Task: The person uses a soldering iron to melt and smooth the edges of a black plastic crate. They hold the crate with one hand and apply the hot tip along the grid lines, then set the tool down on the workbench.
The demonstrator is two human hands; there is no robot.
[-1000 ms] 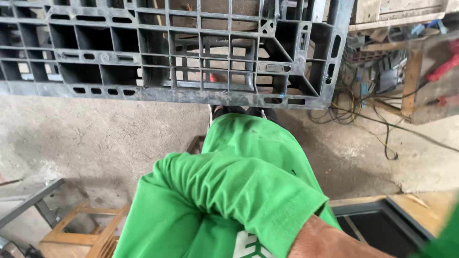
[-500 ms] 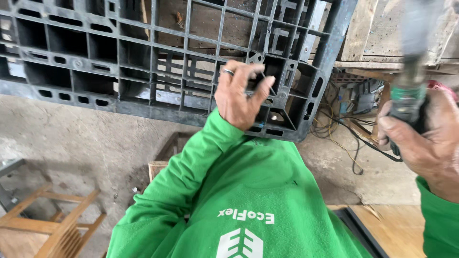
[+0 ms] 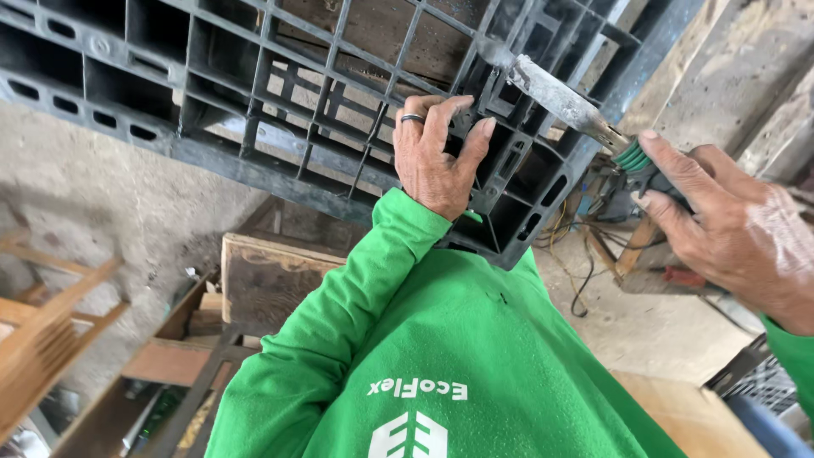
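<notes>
Overhead, black pallet (image 3: 280,110) stood tilted on edge; left hand (image 3: 437,157) gripped its grid near the corner; right hand (image 3: 738,229) held a green-handled blade (image 3: 555,93), tip touching the plastic; a slip might nick left fingers (image 3: 479,140).

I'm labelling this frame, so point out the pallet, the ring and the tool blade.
pallet (image 3: 212,93), head view, on a grid rib left of the left hand.
ring (image 3: 412,118), head view, on the band around a left-hand finger.
tool blade (image 3: 555,93), head view, mid-length on the flat metal.
</notes>
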